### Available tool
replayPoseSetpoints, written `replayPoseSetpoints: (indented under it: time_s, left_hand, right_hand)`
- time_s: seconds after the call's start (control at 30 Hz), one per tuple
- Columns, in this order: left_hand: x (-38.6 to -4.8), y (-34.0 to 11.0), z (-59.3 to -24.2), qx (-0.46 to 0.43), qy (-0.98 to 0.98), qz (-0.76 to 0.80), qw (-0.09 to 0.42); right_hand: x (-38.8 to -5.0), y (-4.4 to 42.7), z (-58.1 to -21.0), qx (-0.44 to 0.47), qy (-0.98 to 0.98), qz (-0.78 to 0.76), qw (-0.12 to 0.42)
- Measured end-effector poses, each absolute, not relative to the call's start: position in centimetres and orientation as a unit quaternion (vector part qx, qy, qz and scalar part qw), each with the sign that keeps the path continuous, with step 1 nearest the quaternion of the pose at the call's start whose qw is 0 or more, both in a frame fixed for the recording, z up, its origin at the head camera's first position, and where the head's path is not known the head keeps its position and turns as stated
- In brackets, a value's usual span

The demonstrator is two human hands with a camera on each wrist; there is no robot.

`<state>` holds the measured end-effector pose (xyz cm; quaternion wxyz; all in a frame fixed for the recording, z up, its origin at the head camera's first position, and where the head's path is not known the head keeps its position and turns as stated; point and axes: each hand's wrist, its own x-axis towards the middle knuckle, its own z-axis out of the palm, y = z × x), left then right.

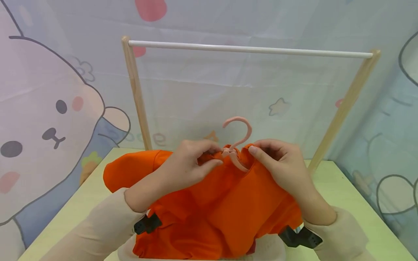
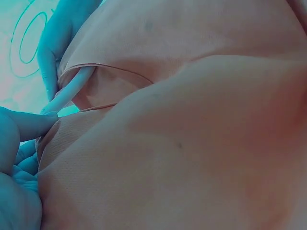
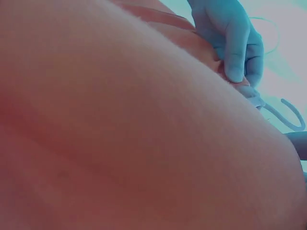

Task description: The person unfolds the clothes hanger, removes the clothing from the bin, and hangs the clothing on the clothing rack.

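Observation:
An orange garment [image 1: 238,206] that looks like a shirt hangs spread between my hands, one sleeve out to the left. A pink clothes hanger [image 1: 248,134] is inside it, its hook rising through the neck opening. My left hand [image 1: 187,163] pinches the neckline left of the hook between thumb and fingers. On the right side of the neck, my right hand [image 1: 285,165] pinches the fabric edge, thumb in front. In the left wrist view the cloth [image 2: 144,158] fills most of the picture. The hanger's arms are mostly hidden under the fabric.
Behind the garment stands a rack with a white rail [image 1: 251,49] on wooden posts [image 1: 138,96]. A pale basket [image 1: 272,246] sits below the cloth on a light green table [image 1: 346,210]. A printed curtain [image 1: 202,98] hangs behind.

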<state>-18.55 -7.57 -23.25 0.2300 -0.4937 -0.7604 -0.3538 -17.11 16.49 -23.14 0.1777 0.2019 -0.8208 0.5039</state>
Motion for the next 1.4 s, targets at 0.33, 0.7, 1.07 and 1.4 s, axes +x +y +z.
replayPoseSetpoints:
  time_s: [0.33,0.7,1.07,1.4]
  left_hand:
    - [-18.6,-8.0,-23.0,-0.469,-0.763,-0.382,0.226]
    - [-18.4,-8.7,-22.5,-0.425,-0.788,-0.383,0.230]
    - [-18.3,-9.1,-22.4,-0.415,-0.792,-0.380,0.236]
    - [-18.4,-9.2,-22.3,-0.418,-0.796,-0.370,0.236]
  right_hand:
    - [-17.1,16.7,-23.7,0.208,-0.855,0.451,0.149]
    - [-17.3,17.2,-24.1,0.250,-0.880,0.377,0.143]
    - [-16.9,17.6,-24.0,0.289,-0.890,0.320,0.147]
    - [-17.5,17.5,-24.8,0.282,-0.881,0.327,0.191]
